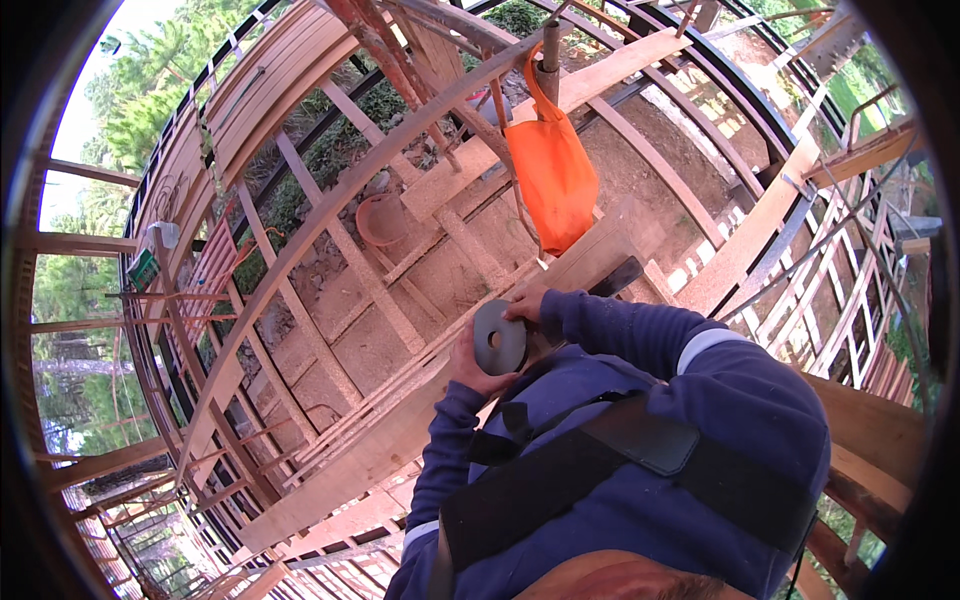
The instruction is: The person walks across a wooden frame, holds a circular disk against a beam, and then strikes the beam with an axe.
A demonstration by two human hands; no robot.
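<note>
My left hand (472, 360) and my right hand (522, 308) both grip a flat grey disc (508, 353) with a hole in its middle, close to my chest. My left fingers wrap along its left side and lower edge, and my right fingers are on its upper right part. The disc is just above a long wooden board (573, 266), and part of a dark object (616, 276) shows beside my right sleeve. What lies behind the disc is hidden.
An orange cloth bag (550, 175) hangs from a post ahead. Wooden joists (340, 250) form an open framework over dirt, with a round reddish container (381, 220) below. Stacked planks (270, 80) lie at the upper left, and thin rods (850, 220) cross at the right.
</note>
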